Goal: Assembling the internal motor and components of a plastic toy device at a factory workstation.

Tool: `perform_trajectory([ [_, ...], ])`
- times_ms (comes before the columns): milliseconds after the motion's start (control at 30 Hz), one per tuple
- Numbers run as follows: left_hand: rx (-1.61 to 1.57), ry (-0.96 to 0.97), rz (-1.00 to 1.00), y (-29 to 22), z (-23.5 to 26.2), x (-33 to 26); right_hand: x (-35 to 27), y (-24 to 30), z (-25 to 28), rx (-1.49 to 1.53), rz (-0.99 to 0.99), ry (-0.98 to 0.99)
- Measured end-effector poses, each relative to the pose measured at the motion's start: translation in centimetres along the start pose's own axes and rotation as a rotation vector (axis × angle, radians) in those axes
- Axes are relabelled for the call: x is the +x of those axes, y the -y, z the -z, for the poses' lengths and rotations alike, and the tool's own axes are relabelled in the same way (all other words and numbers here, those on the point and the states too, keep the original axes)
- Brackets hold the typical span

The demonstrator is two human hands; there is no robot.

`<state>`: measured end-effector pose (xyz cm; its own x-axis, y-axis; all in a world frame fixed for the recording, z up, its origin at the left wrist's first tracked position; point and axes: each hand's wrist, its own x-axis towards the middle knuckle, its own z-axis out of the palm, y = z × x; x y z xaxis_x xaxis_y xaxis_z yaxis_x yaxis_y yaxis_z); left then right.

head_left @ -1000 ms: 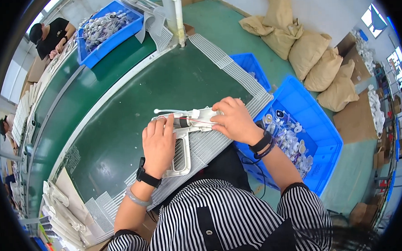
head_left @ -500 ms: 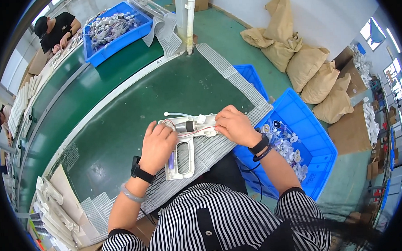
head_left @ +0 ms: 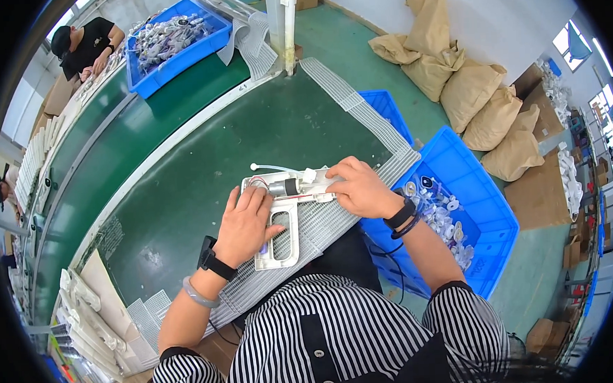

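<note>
A: Item in hand?
B: White pistol-shaped housing half [head_left: 280, 220], open face up, flat on the white mesh mat [head_left: 335, 221] at the near edge of the green table [head_left: 202, 162]. Small grey motor [head_left: 284, 187] seated in the upper section, red wire beside it, thin white tube [head_left: 268, 168] trailing out toward the left.
A: Hands?
B: Left hand [head_left: 245, 225] laid over the grip section, fingers loosely curled, pressing the shell down. Right hand [head_left: 357, 187] closed around the barrel end, fingertips pinching a small white fitting there; exact contact hidden by the fingers.
A: Progress?
B: Probably mid-assembly: motor and wiring in place, no cover half fitted, interior exposed. Fitting at the barrel end seemingly being seated.
A: Stock nearby?
B: Blue bin [head_left: 458, 212] of small parts just right of the mat. Second blue bin [head_left: 177, 40] across the table, beside a person at work [head_left: 81, 47].
</note>
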<state>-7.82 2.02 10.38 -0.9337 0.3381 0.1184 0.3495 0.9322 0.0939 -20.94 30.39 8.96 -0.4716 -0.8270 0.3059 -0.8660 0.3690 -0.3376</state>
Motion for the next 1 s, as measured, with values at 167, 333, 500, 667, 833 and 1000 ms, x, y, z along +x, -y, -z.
perform_trajectory([
  [167,-0.003,-0.066,0.016,-0.1,0.4,0.2,-0.2,0.4,0.2,0.099,-0.006,-0.038],
  [333,0.054,-0.009,-0.013,-0.1,0.5,0.7,-0.4,-0.2,-0.5,0.131,-0.014,-0.032],
  [500,0.064,0.079,-0.044,0.1,0.3,1.1,-0.5,-0.1,-0.9,0.134,-0.033,-0.048],
  [667,0.152,0.295,-0.058,-0.5,2.2,2.5,-0.6,-0.1,-0.9,0.132,-0.042,-0.062],
  [833,-0.025,0.072,-0.054,0.7,3.7,2.9,-0.5,0.2,-0.9,0.139,-0.053,-0.049],
  [1000,-0.224,-0.078,-0.053,1.1,3.6,8.1,-0.8,0.0,-0.9,0.135,-0.065,-0.066],
])
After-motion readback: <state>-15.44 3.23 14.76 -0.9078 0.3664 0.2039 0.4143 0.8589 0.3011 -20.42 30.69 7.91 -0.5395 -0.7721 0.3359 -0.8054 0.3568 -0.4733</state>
